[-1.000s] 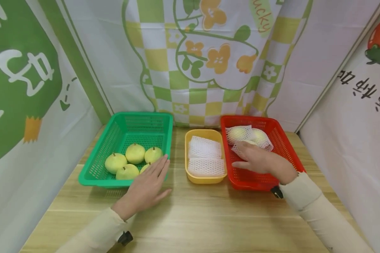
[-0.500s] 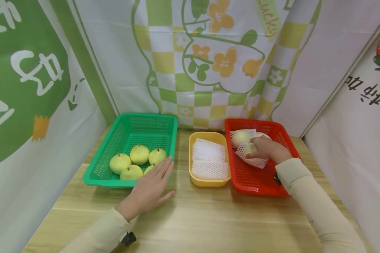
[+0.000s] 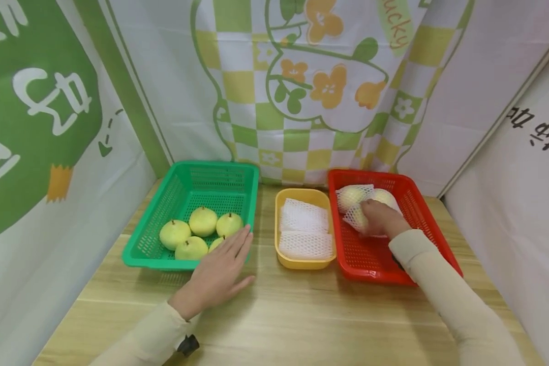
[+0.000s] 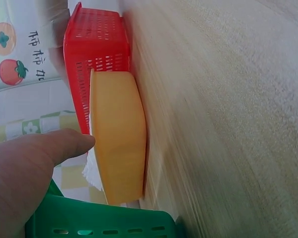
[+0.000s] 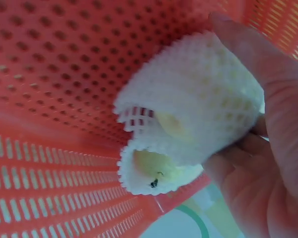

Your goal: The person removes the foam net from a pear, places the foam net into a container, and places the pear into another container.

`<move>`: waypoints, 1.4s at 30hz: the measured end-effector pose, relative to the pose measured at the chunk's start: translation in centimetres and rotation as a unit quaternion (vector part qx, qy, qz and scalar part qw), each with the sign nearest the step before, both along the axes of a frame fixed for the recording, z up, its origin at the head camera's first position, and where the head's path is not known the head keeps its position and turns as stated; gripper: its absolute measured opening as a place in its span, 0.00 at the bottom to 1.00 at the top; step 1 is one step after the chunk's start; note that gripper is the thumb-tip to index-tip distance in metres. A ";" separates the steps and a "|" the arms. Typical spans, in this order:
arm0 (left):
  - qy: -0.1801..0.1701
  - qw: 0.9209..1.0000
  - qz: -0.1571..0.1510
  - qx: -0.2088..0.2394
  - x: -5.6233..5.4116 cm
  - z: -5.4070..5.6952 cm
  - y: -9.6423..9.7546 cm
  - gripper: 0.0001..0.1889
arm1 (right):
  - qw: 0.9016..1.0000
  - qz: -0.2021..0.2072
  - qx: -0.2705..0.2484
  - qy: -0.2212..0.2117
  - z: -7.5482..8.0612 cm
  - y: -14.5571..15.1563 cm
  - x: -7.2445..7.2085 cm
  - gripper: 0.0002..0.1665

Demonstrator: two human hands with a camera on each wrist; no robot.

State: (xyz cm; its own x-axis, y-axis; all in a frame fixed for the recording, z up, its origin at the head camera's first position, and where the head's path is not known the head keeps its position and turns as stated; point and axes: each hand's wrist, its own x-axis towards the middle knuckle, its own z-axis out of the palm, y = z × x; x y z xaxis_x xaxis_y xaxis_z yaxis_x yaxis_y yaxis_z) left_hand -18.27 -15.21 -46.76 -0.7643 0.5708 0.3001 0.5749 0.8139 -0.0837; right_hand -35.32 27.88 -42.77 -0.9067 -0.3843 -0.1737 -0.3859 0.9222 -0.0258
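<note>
My right hand point(image 3: 382, 219) reaches into the red basket point(image 3: 370, 275) and grips a pear in a white foam net point(image 5: 198, 94), thumb on one side and fingers curled round the other. Two more netted pears point(image 3: 353, 197) lie beside it toward the back of that basket. My left hand point(image 3: 217, 272) rests with straight fingers over the front right corner of the green basket point(image 3: 164, 264), partly hiding one of the pears in it. Several bare yellow-green pears point(image 3: 203, 221) sit in the green basket.
Between the two baskets stands a small yellow tub point(image 3: 305, 264) holding white foam nets point(image 3: 304, 216). All three stand on a wooden table point(image 3: 283, 320). A patterned curtain point(image 3: 297, 137) hangs behind, with printed sheets on both sides.
My right hand has moved from lying open over the netted pears to gripping the nearest one, which has shifted slightly. The left hand has stayed in place. The head view has moved a little.
</note>
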 end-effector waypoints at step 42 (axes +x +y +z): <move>-0.016 1.000 -0.001 0.008 0.1 0.5 0.2 0.51 | 0.991 0.132 -0.006 0.029 12.4 -6.0 7.9 0.47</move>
State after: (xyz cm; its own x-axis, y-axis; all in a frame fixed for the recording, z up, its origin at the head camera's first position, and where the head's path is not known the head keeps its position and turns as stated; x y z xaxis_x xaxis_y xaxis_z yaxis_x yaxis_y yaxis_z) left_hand -18.15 -14.99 -46.30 -0.7720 0.5684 0.2844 0.5794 0.8134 -0.0527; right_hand -27.47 21.86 -30.37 -0.7830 -0.6108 -0.1179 -0.6143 0.7890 -0.0075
